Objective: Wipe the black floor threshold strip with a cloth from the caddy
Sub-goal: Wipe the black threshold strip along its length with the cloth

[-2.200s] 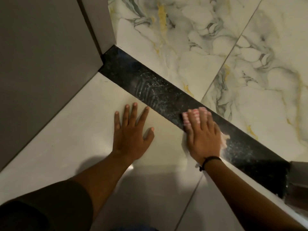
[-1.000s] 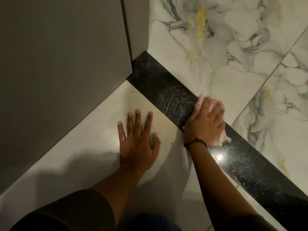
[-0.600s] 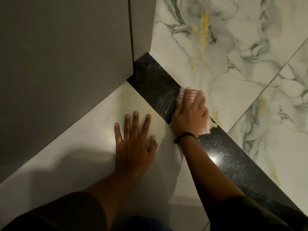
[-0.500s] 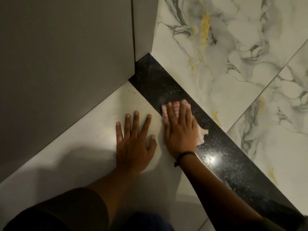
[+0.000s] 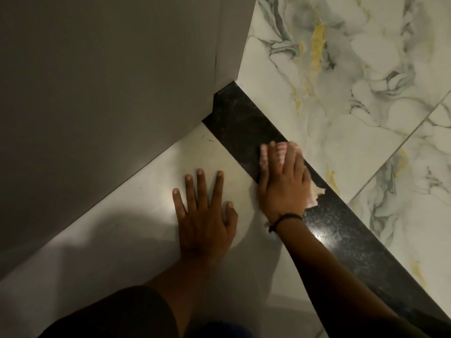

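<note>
The black threshold strip [image 5: 234, 123] runs diagonally from the wall corner at upper middle down to the lower right. My right hand [image 5: 283, 184] lies flat on it, pressing a pink-and-white striped cloth [image 5: 264, 154] against the stone; cloth edges stick out past the fingertips and at the right of the palm. My left hand [image 5: 202, 215] rests flat on the plain pale tile beside the strip, fingers spread, holding nothing. The caddy is out of view.
A grey wall or door panel [image 5: 109, 81] fills the upper left and meets the strip's far end. Marbled white, grey and yellow tiles [image 5: 353, 81] lie beyond the strip. Pale floor tile [image 5: 122, 228] lies on my side.
My right hand with the cloth has rubbed back and forth across the strip while working up it toward the wall corner. My left hand has stayed planted on the tile.
</note>
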